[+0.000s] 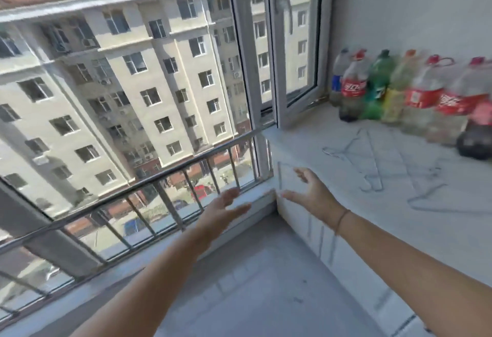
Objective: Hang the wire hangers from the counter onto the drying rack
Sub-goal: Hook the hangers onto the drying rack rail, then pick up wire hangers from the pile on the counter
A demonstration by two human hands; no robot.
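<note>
Forearms out, I hold my left hand (pixel 226 204) and right hand (pixel 310 190) spread and empty by the desk (pixel 426 230) corner. Hangers (pixel 372 171) lie on it before bottles (pixel 399 91). No rack shows; I judge none hung.

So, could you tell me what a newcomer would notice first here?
The left hand and right hand reach forward, open and empty, beside the counter. Wire hangers lie scattered on it, in front of a row of soda bottles along the wall. Outside the window stands an apartment block.
</note>
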